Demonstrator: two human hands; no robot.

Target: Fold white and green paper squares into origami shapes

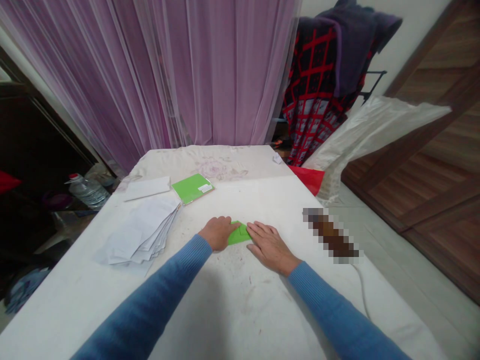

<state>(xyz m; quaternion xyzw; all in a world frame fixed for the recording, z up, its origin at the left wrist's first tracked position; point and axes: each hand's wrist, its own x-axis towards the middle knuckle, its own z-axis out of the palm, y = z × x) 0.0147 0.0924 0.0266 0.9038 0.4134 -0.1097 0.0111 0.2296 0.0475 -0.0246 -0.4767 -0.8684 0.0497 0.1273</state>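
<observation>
A small folded green paper (240,234) lies on the white table (232,300) between my two hands. My left hand (218,232) rests on its left edge with the fingers curled and the fingertips pressing down on the paper. My right hand (269,245) lies flat beside it, fingers stretched out and touching the paper's right side. Both arms wear blue sleeves.
A fanned stack of white papers (140,232) lies to the left, a white envelope (147,188) behind it and a pack of green paper (192,187) further back. A blurred brown object (332,236) sits at the right edge. Purple curtains, a plastic bottle (88,190) and draped clothes surround the table.
</observation>
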